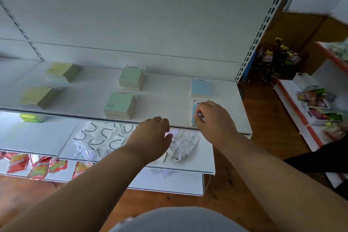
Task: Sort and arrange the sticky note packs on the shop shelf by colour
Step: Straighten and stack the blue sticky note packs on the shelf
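Right now the right hand [214, 118] has its fingers curled onto a blue sticky note pack [194, 114] at the front edge of the white shelf [165, 103], thumb and fingertips pinching the pack's near side; most of the pack is hidden under the hand. The left hand [152, 135] hovers just to the left of it and slightly nearer the person, over the shelf's front lip, fingers loosely bent and holding nothing.

Just beyond the right hand, farther back on the same shelf, lies a second blue pack stack [200, 87], apart from the held one. To the left of the hands, two green stacks sit one behind the other: the nearer green stack [119, 105] close to the front edge, the farther green stack [130, 78] towards the back panel. Farther left again, well apart from the hands, stand two yellow stacks in the same front-and-back order, the nearer yellow stack [38, 97] and the farther yellow stack [63, 71]. So the three colours form separate columns across the shelf.

Below the left hand, a lower shelf holds clear bags with dark curved pieces [101, 137] inside; what they are cannot be told. Under the far left end of the upper shelf a bright lime packet [31, 117] shows. Lower still, red sachets [39, 166] lie in a row. To the right of the right hand, across the wooden floor [263, 118], another rack carries colourful packets [318, 100].
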`<state>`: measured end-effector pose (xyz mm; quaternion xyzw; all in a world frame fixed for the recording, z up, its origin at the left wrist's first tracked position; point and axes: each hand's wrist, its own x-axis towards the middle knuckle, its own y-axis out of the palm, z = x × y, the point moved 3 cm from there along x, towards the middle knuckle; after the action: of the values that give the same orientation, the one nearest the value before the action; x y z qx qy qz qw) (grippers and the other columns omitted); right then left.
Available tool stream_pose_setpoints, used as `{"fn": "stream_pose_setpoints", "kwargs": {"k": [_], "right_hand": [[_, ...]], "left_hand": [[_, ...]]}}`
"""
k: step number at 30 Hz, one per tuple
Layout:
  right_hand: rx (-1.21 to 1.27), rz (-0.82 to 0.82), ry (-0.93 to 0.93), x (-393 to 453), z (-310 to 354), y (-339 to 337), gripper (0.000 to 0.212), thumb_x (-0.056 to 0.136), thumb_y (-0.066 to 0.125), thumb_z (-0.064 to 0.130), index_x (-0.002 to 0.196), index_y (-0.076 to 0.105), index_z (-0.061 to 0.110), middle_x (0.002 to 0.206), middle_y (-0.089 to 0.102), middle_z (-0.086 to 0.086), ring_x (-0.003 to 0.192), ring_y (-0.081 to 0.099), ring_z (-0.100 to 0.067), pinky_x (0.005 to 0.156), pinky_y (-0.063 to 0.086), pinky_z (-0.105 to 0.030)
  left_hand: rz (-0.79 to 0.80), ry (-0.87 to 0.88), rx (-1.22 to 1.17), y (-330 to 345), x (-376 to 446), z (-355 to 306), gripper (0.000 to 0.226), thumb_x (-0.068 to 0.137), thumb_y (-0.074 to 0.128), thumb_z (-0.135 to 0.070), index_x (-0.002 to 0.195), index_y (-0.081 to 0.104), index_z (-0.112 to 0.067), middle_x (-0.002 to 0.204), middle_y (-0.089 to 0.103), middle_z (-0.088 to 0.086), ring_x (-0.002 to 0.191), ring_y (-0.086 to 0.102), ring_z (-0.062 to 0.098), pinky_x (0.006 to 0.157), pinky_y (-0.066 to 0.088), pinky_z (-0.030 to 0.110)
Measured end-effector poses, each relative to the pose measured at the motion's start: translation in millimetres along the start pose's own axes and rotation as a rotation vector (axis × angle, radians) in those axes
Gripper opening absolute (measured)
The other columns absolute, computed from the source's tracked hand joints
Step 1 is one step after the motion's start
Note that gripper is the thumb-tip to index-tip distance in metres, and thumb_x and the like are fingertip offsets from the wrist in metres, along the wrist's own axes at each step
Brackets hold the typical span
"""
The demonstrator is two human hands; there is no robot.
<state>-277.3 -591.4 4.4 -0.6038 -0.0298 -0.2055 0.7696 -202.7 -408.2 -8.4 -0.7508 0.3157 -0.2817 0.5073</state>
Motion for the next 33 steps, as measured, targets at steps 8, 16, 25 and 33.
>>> {"fn": "stream_pose_setpoints", "kwargs": {"k": [8,16,25,33], "right_hand": [[-0.027,0.039,0.357,-21,-41,8,0.038,0.084,0.07,0.03,0.115,0.058,0.014,0.116,0.055,-0.007,0.106,0.052,-0.024,0.088,0.049,-0.034],[0.04,0.098,0.391,-34,-63,12,0.022,0.087,0.069,0.03,0.098,0.066,0.012,0.094,0.06,-0.004,0.087,0.057,-0.02,0.076,0.05,-0.032],[0.01,0.148,0.305,-27,-69,14,0.018,0.089,0.066,0.029,0.095,0.073,0.014,0.091,0.063,-0.004,0.083,0.054,-0.017,0.07,0.038,-0.023],[-0.107,0.171,0.22,-27,-67,16,0.025,0.095,0.056,0.032,0.099,0.073,0.014,0.092,0.063,-0.004,0.082,0.047,-0.013,0.068,0.034,-0.023]], "left_hand": [[0.117,0.099,-0.087,6,29,3,0.022,0.09,0.057,-0.035,0.108,0.06,-0.022,0.103,0.061,-0.002,0.096,0.059,0.02,0.079,0.043,0.028],[0.137,-0.068,-0.117,43,70,-31,0.029,0.088,0.058,-0.035,0.113,0.06,-0.019,0.107,0.061,0.004,0.096,0.06,0.025,0.076,0.047,0.031],[0.082,-0.105,-0.132,56,74,-33,0.016,0.09,0.054,-0.024,0.101,0.063,-0.017,0.101,0.062,0.003,0.091,0.059,0.025,0.078,0.049,0.035],[0.11,-0.123,-0.098,56,78,-33,0.014,0.091,0.053,-0.025,0.098,0.062,-0.016,0.099,0.06,0.004,0.087,0.057,0.024,0.07,0.043,0.03]]}}
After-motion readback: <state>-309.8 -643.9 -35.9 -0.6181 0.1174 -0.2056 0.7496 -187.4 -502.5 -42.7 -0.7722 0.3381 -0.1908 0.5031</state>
